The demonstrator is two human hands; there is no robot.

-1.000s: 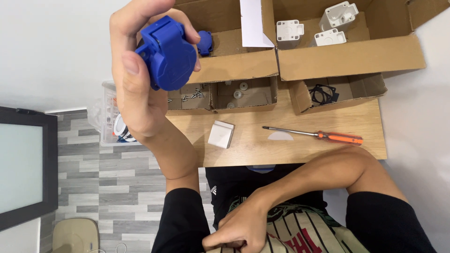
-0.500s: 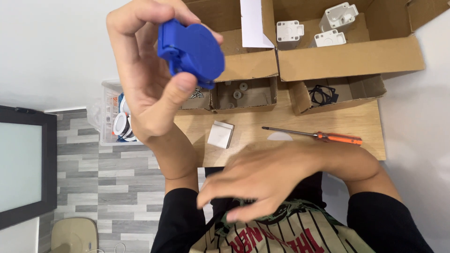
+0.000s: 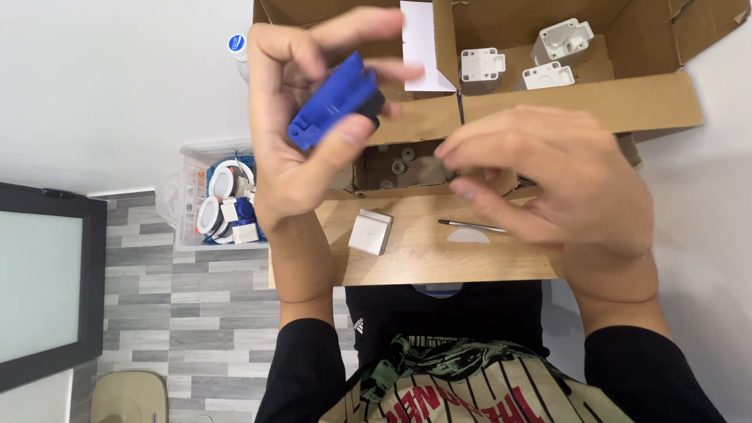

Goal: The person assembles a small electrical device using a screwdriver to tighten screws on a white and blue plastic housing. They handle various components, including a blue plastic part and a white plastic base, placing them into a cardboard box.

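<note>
Two hands are up in front of my view. My left hand [image 3: 301,149] has its fingers [image 3: 348,133] pinching a blue plastic socket housing [image 3: 333,110], held tilted above the bench [image 3: 439,254]. My right hand [image 3: 548,180] hovers just beside it, fingers loosely curled and holding nothing I can see. I judge this an inspect-and-turn step; the right hand would need to close on the housing's free end. Below lie a small white square part [image 3: 370,231] and a screwdriver [image 3: 470,226], partly hidden by the right hand. Cardboard boxes [image 3: 580,102] with white fittings sit behind; a clear bin [image 3: 192,157] of parts stands left.
</note>
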